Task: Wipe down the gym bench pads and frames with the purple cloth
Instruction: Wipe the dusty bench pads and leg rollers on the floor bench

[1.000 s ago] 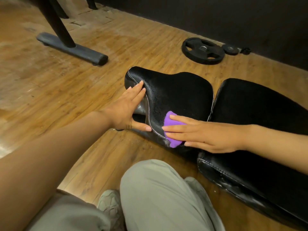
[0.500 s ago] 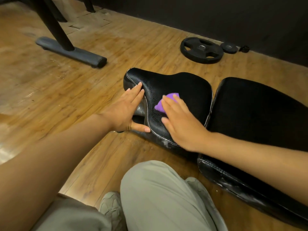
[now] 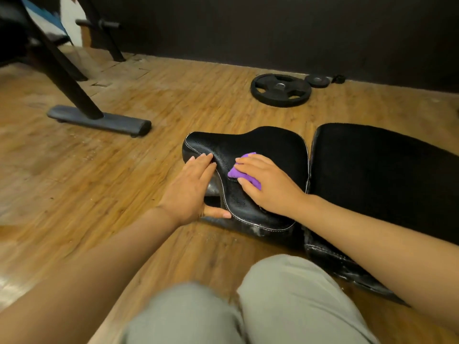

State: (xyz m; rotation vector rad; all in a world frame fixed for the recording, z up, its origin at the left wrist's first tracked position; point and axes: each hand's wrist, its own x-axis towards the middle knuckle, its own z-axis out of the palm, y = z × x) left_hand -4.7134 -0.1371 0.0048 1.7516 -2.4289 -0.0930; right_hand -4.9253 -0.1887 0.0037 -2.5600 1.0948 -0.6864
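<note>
Right hand (image 3: 269, 186) presses purple cloth (image 3: 244, 173) near seat pad (image 3: 270, 147) edge, seemingly flat.

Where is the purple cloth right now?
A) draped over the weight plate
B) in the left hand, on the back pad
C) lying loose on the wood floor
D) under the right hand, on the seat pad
D: the purple cloth sits beneath the right hand, pressed onto the seat pad, while the left hand rests on the pad's left edge without any cloth.

Purple cloth (image 3: 244, 173), black seat pad (image 3: 263, 147) with white stitching, brown wood-grain floor (image 3: 173, 95), grey-green trousers (image 3: 285, 301)
</note>
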